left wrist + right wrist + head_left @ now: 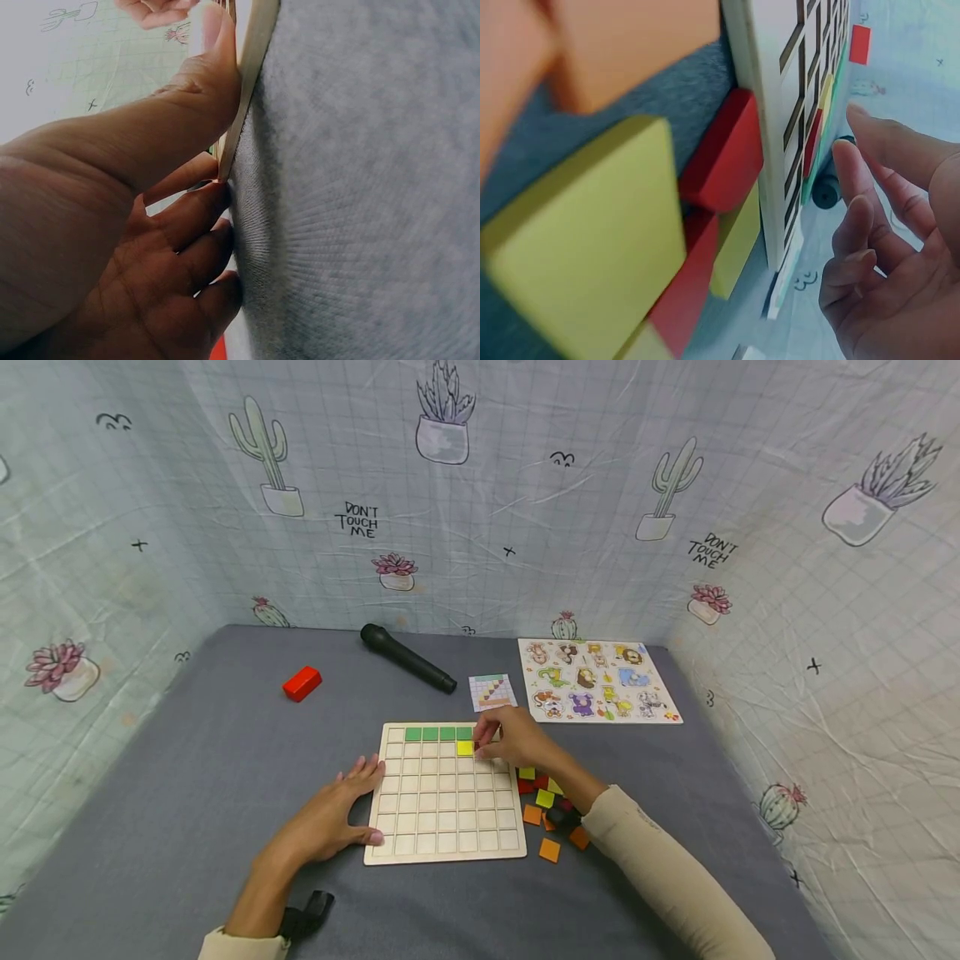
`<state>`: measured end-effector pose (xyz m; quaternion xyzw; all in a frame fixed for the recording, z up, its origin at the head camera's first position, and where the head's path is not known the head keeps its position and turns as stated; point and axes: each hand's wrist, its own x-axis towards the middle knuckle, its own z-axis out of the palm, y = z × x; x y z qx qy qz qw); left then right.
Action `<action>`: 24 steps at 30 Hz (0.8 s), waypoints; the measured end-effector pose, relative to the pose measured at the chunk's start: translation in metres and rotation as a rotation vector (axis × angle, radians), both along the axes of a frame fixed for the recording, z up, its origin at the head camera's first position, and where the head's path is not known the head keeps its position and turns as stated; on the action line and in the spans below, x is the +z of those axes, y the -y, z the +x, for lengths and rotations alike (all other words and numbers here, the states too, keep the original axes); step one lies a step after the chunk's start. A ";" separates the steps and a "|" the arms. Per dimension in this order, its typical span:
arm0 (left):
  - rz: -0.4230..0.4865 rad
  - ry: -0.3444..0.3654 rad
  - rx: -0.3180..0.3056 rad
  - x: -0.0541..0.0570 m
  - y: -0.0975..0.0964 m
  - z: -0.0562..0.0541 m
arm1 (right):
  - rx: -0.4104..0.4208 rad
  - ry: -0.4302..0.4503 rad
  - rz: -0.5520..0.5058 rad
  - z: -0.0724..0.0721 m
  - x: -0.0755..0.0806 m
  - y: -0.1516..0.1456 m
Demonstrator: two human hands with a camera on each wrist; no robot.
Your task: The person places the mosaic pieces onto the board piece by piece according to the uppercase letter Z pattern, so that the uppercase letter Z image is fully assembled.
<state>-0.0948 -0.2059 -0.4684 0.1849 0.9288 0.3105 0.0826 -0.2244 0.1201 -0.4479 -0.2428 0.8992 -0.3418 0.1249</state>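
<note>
Cactus-print cloth (480, 527) walls in the grey desk (210, 793), with the gridded board (447, 821) lying well in from its far edge. Left hand (330, 814) spread wide along the board's left edge, thumb at the near-left corner, likely steadying it. Right hand (517, 739) near the far-right corner, fingertips narrowly apart, nothing visibly held, beside 1 red tile (813, 142) and 1 yellow tile (465, 748). Loose tiles (550, 850) off the right edge, presumably for reach.

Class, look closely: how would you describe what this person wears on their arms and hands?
Both the left hand and the right hand are ungloved. The left sleeve and right sleeve are plain cream. A blocky black device sits by the left forearm; another black object partly shows beside the right.
</note>
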 end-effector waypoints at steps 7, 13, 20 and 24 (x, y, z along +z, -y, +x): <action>-0.007 0.002 0.002 0.002 -0.001 0.000 | 0.009 0.016 -0.027 0.012 0.001 -0.024; -0.017 -0.002 0.000 0.002 -0.001 0.001 | 0.014 0.029 -0.050 0.020 -0.002 -0.048; -0.027 -0.003 0.001 0.000 -0.001 0.000 | 0.015 0.033 -0.031 0.023 -0.007 -0.068; -0.023 0.002 0.002 -0.001 -0.001 -0.001 | 0.008 0.053 0.011 0.022 -0.011 -0.074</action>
